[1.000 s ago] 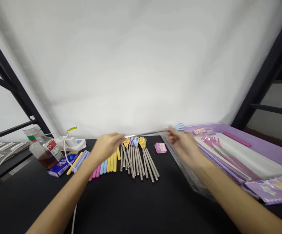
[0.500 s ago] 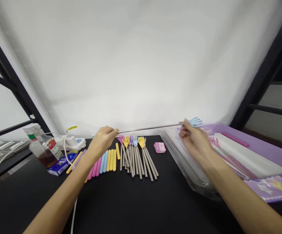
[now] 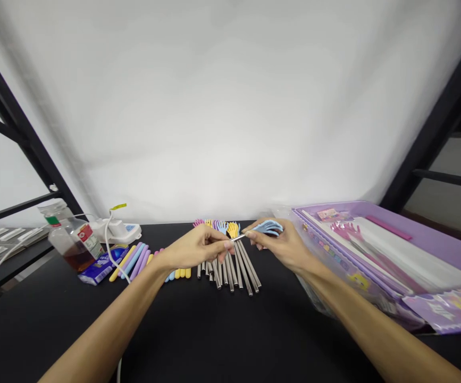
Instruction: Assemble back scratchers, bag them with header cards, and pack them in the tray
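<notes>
Across the lower right sat a purple box; at lower centre lay claw-topped metal rods. Mid-frame, the left hand pinched the metal end of a blue-clawed rod, the right hand gripping it near its claw.

Rods: smooth, shiny metal. Near rods: scratcher, shaft shiny metal, claw smooth, plastic-looking. Left of rods: plastic-looking sticks, glossy bottle. Right of rods: plastic-looking tray. Beneath rods: matt table.

Rod partly hidden, purple box cut off
</notes>
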`<move>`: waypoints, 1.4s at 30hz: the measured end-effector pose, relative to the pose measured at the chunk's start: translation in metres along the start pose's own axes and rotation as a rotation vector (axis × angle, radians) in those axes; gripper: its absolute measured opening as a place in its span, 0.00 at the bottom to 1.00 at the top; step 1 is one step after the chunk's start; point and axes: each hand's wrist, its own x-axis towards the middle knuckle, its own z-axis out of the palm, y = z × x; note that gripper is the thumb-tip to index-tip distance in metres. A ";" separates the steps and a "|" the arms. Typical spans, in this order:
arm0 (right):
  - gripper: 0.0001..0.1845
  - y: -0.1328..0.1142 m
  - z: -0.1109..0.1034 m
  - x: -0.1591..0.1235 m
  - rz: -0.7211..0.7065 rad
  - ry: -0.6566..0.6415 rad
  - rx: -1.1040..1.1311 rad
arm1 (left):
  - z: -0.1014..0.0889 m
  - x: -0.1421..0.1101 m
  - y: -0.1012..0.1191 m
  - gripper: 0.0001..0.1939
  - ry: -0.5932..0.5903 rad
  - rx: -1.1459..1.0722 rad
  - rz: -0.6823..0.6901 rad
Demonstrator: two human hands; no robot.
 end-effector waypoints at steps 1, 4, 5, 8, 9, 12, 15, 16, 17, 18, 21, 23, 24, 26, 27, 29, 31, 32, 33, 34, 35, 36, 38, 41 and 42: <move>0.16 0.000 -0.001 0.001 0.025 0.027 0.030 | -0.001 0.001 -0.002 0.22 0.057 0.059 0.032; 0.17 -0.003 -0.015 0.008 0.099 0.288 0.243 | -0.014 0.001 -0.022 0.16 0.384 0.410 0.190; 0.17 -0.006 -0.023 0.011 0.111 0.427 0.352 | -0.021 -0.001 -0.032 0.14 0.510 0.528 0.228; 0.15 -0.015 -0.053 0.018 0.089 0.830 0.598 | -0.047 -0.011 -0.067 0.12 0.808 0.839 0.110; 0.13 -0.018 -0.061 0.020 0.089 0.929 0.636 | -0.054 -0.015 -0.077 0.11 0.872 0.921 0.027; 0.13 -0.024 -0.077 0.022 0.096 1.092 0.660 | -0.066 -0.024 -0.093 0.11 0.949 1.081 -0.133; 0.13 -0.025 -0.080 0.022 0.046 1.102 0.655 | -0.068 -0.024 -0.091 0.11 0.955 1.161 -0.101; 0.14 -0.024 -0.080 0.021 0.026 1.094 0.652 | -0.066 -0.023 -0.089 0.11 0.941 1.176 -0.058; 0.14 -0.022 -0.079 0.021 0.011 1.080 0.647 | -0.065 -0.021 -0.086 0.12 0.915 1.182 -0.007; 0.14 -0.020 -0.078 0.020 0.003 1.056 0.638 | -0.062 -0.018 -0.082 0.13 0.876 1.178 0.045; 0.11 -0.011 -0.063 0.017 0.006 0.895 0.604 | -0.046 -0.006 -0.069 0.14 0.735 1.091 0.178; 0.16 -0.005 -0.046 0.014 0.002 0.718 0.538 | -0.031 0.002 -0.058 0.14 0.680 0.981 0.257; 0.18 -0.001 -0.036 0.012 0.009 0.620 0.466 | -0.024 0.006 -0.050 0.15 0.649 0.904 0.303; 0.20 0.003 -0.017 0.007 0.044 0.426 0.247 | -0.012 0.010 -0.034 0.15 0.522 0.753 0.356; 0.20 0.004 -0.009 0.004 0.065 0.326 0.129 | -0.007 0.010 -0.025 0.15 0.406 0.677 0.353; 0.20 0.004 0.003 0.000 0.070 0.202 -0.010 | -0.002 0.007 -0.011 0.18 0.275 0.505 0.253; 0.20 0.001 0.008 -0.002 0.036 0.136 -0.051 | -0.002 0.002 -0.003 0.20 0.177 0.315 0.151; 0.20 -0.001 0.009 -0.002 0.015 0.108 -0.055 | -0.002 0.000 -0.001 0.21 0.125 0.215 0.103; 0.19 -0.002 0.008 -0.002 -0.003 0.079 -0.057 | -0.003 -0.001 0.000 0.22 0.068 0.114 0.062; 0.19 -0.003 0.007 -0.002 -0.015 0.054 -0.056 | -0.003 -0.002 -0.001 0.23 0.010 0.019 0.028; 0.19 -0.004 0.005 -0.002 -0.019 0.034 -0.055 | -0.002 -0.002 -0.001 0.24 -0.038 -0.054 0.002; 0.19 -0.004 0.003 -0.001 -0.018 0.030 -0.058 | -0.001 -0.002 -0.001 0.24 -0.056 -0.091 -0.009; 0.19 -0.002 0.000 -0.001 0.001 0.071 -0.066 | 0.002 0.000 -0.001 0.24 0.024 -0.050 0.016; 0.20 0.003 -0.001 -0.002 0.073 0.199 0.025 | 0.006 0.002 -0.002 0.21 0.255 0.202 0.134; 0.20 0.004 0.000 -0.002 0.106 0.233 0.083 | 0.007 0.002 -0.004 0.19 0.313 0.294 0.183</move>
